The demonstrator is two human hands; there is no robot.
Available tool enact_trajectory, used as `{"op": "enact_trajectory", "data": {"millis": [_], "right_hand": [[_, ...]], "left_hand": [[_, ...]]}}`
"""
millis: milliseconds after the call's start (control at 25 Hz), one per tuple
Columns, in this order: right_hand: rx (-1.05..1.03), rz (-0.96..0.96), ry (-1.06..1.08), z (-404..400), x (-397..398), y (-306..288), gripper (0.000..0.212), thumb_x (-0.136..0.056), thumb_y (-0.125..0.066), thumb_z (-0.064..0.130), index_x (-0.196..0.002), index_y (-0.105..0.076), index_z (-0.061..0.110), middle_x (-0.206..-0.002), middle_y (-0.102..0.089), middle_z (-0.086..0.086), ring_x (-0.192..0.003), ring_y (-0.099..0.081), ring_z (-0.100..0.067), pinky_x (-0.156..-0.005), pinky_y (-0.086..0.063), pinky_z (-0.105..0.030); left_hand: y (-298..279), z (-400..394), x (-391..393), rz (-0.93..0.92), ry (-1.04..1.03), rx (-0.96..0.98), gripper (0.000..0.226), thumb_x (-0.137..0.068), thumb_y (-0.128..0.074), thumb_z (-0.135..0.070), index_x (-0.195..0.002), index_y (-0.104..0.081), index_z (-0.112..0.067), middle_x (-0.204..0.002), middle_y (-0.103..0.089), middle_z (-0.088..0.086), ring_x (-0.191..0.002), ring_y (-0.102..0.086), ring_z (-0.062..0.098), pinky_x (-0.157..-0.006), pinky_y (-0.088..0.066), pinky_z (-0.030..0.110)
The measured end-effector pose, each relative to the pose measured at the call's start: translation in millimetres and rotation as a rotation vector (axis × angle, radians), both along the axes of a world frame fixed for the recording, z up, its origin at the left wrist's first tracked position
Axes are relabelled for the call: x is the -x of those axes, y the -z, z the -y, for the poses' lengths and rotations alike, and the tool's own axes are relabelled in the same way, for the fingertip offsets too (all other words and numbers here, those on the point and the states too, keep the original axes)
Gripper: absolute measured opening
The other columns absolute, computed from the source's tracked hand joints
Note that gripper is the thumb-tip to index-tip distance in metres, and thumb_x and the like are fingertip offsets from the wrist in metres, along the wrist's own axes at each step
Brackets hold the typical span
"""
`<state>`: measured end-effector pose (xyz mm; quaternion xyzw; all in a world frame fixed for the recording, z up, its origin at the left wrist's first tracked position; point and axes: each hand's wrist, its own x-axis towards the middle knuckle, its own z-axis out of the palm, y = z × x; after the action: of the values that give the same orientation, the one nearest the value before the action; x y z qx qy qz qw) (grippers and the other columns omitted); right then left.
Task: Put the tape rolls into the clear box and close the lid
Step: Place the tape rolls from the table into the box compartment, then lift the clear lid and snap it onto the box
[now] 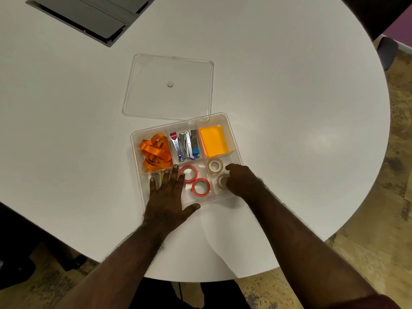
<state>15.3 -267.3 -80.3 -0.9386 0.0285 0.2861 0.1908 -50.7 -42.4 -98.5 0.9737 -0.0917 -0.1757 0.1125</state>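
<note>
The clear box (234, 139), split into compartments, stands open on the white table. Two red tape rolls (200, 186) lie in its front middle compartment. A clear tape roll (215, 165) lies in the front right compartment, and just in front of it sits a second clear tape roll (222, 181) with the fingers of my right hand (242, 179) closed on it. My left hand (168, 194) rests flat with spread fingers over the box's front left corner, fingertips reaching the nearer red roll. The clear lid (169, 70) lies flat on the table behind the box.
The box also holds orange ribbon (155, 151), staplers (186, 143) and an orange pad (213, 141). A grey hatch (89, 14) is set in the white table (301, 108) at the back left. The table's round edge runs to the right and front; a chair (386, 52) stands beyond it.
</note>
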Motion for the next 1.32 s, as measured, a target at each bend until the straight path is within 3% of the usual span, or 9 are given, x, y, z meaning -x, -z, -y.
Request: {"op": "enact_trajectory", "data": {"millis": [120, 240, 600, 760, 920, 1040, 1200, 1320], "right_hand": [[-0.057, -0.085, 0.031, 2, -5, 0, 0.046, -0.089, -0.058, 0.008, -0.133, -0.048, 0.002, -0.136, -0.056, -0.015, -0.125, -0.053, -0.03, -0.107, -0.039, -0.033], [-0.075, -0.13, 0.1, 2, -5, 3, 0.043, -0.089, -0.058, 0.008, -0.13, -0.05, 0.004, -0.133, -0.058, -0.014, -0.121, -0.054, -0.029, -0.103, -0.041, -0.032], [-0.109, -0.086, 0.195, -6, -1, 3, 0.037, -0.088, -0.056, 0.008, -0.124, -0.053, -0.003, -0.129, -0.059, -0.018, -0.119, -0.054, -0.031, -0.098, -0.042, -0.032], [-0.075, -0.085, 0.213, -6, 0, 3, 0.035, -0.088, -0.057, 0.008, -0.121, -0.055, -0.001, -0.128, -0.06, -0.017, -0.118, -0.055, -0.03, -0.099, -0.042, -0.032], [-0.076, -0.105, 0.201, -5, 0, 0, 0.036, -0.088, -0.057, 0.008, -0.122, -0.055, -0.001, -0.129, -0.059, -0.016, -0.119, -0.054, -0.029, -0.099, -0.042, -0.032], [-0.126, -0.015, 0.216, -2, -6, -9, 0.04, -0.087, -0.059, 0.009, -0.126, -0.055, 0.003, -0.13, -0.061, -0.012, -0.119, -0.056, -0.025, -0.099, -0.041, -0.028], [-0.298, 0.264, 0.315, 4, -29, -31, 0.027, -0.089, -0.056, 0.012, -0.115, -0.065, 0.013, -0.114, -0.071, -0.006, -0.106, -0.064, -0.019, -0.089, -0.04, -0.02], [-0.28, 0.441, 0.338, 5, -62, -38, 0.022, -0.091, -0.054, 0.014, -0.107, -0.069, 0.014, -0.108, -0.072, -0.005, -0.099, -0.065, -0.018, -0.085, -0.042, -0.02]], "left_hand": [[1, 0, -1, -0.002, -0.003, 0.014, 0.102, -0.074, -0.028, -0.083, -0.152, -0.002, -0.024, -0.159, 0.007, -0.002, -0.146, 0.012, 0.02, -0.112, 0.02, 0.046], [2, 0, -1, -0.002, 0.004, -0.001, 0.102, -0.074, -0.026, -0.084, -0.152, 0.001, -0.025, -0.16, 0.008, -0.003, -0.145, 0.015, 0.019, -0.113, 0.02, 0.047], [4, -1, 0, -0.008, -0.001, -0.002, 0.102, -0.074, -0.024, -0.085, -0.152, 0.002, -0.026, -0.158, 0.012, -0.003, -0.144, 0.02, 0.018, -0.112, 0.02, 0.047], [3, -2, 0, 0.008, 0.0, 0.025, 0.101, -0.075, -0.029, -0.083, -0.153, -0.003, -0.025, -0.158, 0.008, -0.003, -0.146, 0.013, 0.019, -0.113, 0.017, 0.048], [3, -1, 0, 0.003, 0.006, 0.021, 0.103, -0.073, -0.021, -0.086, -0.152, -0.001, -0.025, -0.159, 0.008, -0.003, -0.147, 0.01, 0.021, -0.114, 0.017, 0.048], [3, -2, 0, -0.004, 0.008, 0.014, 0.101, -0.075, -0.023, -0.084, -0.152, 0.001, -0.025, -0.159, 0.011, -0.003, -0.148, 0.011, 0.021, -0.114, 0.018, 0.046], [-5, 1, -3, -0.021, 0.01, 0.049, 0.091, -0.079, -0.02, -0.08, -0.151, 0.005, -0.03, -0.158, 0.019, -0.006, -0.146, 0.019, 0.017, -0.118, 0.014, 0.048], [-22, -3, -23, 0.1, -0.03, 0.167, 0.072, -0.09, -0.025, -0.063, -0.152, -0.008, -0.029, -0.161, 0.011, -0.004, -0.149, 0.011, 0.019, -0.12, 0.005, 0.046]]}}
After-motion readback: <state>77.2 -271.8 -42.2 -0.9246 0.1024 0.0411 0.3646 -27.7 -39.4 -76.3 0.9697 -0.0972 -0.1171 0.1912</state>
